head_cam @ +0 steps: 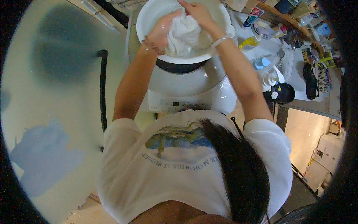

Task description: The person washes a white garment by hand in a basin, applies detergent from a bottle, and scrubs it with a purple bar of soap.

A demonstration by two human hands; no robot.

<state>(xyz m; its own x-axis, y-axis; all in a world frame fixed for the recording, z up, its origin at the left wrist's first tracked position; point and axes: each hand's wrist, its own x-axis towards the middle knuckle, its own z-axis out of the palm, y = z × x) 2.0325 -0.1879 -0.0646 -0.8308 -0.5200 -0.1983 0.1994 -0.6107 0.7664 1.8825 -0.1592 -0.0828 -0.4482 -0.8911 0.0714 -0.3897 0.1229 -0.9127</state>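
A wet-looking, bunched white cloth (pixel 184 35) is between my hands inside a white plastic basin (pixel 142 26). My left hand (pixel 161 30) presses around its left side, slightly blurred, the fingertips at the upper folds. From the upper right, my right hand (pixel 199 16) grips the top of the cloth, thumb and fingers partly hidden by the folds. Shallow water seems to lie below the cloth. The basin rests on top of a white washing machine (pixel 179 84), its control panel (pixel 184 103) facing my body.
On the counter (pixel 299 81) at right stand a yellow bottle (pixel 249 42), a toothpaste tube (pixel 252 17), a white pump bottle (pixel 269 79) and a black dish-like item (pixel 282 93). A wooden shelf edge (pixel 291 16) runs behind. A door-like panel (pixel 64 106) with a black handle (pixel 103 89) is at left.
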